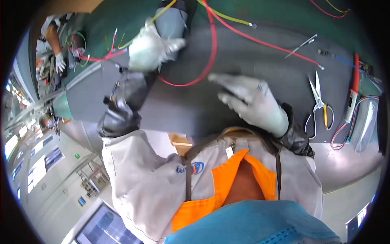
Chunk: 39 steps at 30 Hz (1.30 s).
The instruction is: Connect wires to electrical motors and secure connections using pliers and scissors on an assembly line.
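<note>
My left hand (pixel 150 49), in a white glove, is at the upper middle, blurred by motion. It overlaps the lower left side of a grey rounded object (pixel 172 22) with a dark top, whose kind I cannot make out. A yellow wire (pixel 164 11) runs down to this hand; whether the fingers grip it is unclear. Beside the same hand, a red wire (pixel 105 58) reaches left. My right hand (pixel 256 99), also white-gloved, hovers over the dark mat with its fingers stretched out, holding nothing. A looping red cable (pixel 213 44) hangs just beyond its fingertips.
Scissors (pixel 319 101) with a yellow handle part lie on the right of the dark mat (pixel 260 53). Near them are a thin metal tool (pixel 301 45), a red-and-white tool (pixel 353 91) and a clear bag (pixel 364 122). Another person's gloved hand (pixel 60 63) is at far left.
</note>
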Motion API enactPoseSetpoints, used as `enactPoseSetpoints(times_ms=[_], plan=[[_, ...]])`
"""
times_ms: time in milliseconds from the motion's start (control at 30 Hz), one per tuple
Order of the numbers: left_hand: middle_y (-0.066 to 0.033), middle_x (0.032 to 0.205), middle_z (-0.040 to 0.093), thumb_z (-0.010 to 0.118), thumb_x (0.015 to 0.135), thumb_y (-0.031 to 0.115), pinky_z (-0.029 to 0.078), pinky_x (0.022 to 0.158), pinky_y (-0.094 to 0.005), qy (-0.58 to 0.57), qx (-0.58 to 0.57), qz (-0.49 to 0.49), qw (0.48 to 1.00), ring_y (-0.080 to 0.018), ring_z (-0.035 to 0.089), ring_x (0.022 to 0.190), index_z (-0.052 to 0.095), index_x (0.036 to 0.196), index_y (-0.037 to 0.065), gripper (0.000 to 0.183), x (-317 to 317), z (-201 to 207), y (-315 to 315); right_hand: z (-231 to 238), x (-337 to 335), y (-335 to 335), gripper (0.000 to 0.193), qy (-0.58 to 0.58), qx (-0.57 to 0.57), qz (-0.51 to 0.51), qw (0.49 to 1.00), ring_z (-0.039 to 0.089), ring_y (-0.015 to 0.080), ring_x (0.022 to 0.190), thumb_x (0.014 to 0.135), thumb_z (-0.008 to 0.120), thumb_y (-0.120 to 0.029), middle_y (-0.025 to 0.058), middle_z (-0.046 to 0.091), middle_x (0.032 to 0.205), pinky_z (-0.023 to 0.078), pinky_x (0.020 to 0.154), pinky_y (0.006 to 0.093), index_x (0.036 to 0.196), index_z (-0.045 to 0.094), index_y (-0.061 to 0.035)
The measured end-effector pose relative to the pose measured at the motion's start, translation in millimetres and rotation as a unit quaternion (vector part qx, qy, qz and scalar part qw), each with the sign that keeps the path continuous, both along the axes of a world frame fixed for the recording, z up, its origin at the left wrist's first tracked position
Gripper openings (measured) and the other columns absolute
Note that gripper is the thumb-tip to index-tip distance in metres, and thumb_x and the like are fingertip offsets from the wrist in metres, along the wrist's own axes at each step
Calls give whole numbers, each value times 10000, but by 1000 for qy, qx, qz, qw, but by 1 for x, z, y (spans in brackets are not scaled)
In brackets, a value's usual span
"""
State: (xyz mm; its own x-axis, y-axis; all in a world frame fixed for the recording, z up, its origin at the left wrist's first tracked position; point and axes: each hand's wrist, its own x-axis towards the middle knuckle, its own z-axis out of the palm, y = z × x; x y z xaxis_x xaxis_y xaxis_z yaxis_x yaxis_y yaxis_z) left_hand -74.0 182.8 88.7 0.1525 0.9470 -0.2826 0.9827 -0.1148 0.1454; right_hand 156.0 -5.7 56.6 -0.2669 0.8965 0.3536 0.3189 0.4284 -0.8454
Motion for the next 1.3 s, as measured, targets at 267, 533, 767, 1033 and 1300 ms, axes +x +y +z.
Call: enactPoseSetpoints(times_ms=[267,533,767,1033,1300], plan=[[-282,1290,583,845,694,447,482,1003,-380,-185,-36,91,978,-343,626,1159,289,1484,-88,1104,30,-10,-216,-16,-20,-14,463,-47,-75,-146,985,652,362,1036,924,668,-313,191,671,1141,531,893,434,1282,596,-30],[-225,1052,602,845,768,353,539,836,-420,-225,329,-169,901,-394,636,912,550,1308,9,705,7,-21,-198,-22,4,-35,500,-9,-172,-84,981,600,358,1201,947,608,-215,213,594,1330,481,1015,395,1400,507,-29],[-122,1129,657,754,894,268,538,732,-212,-532,-246,210,783,-122,648,926,456,1388,-45,656,-13,-32,-194,-31,19,-17,709,-52,-93,61,992,489,339,1342,856,598,-66,194,466,1483,389,1133,381,1517,340,-74],[14,682,553,624,972,261,390,462,-193,-563,-340,237,715,-62,509,512,557,1313,-43,461,-44,-2,-210,-51,-3,-20,772,-155,-29,0,987,605,365,1080,805,525,27,176,616,1184,491,966,443,1525,355,-192],[-65,861,660,666,940,225,507,553,-240,-603,-260,253,710,-113,616,598,498,1370,-24,524,-77,-6,-205,54,11,22,241,-144,227,-156,951,660,297,673,888,599,-32,159,696,788,526,651,364,1104,705,-23]])
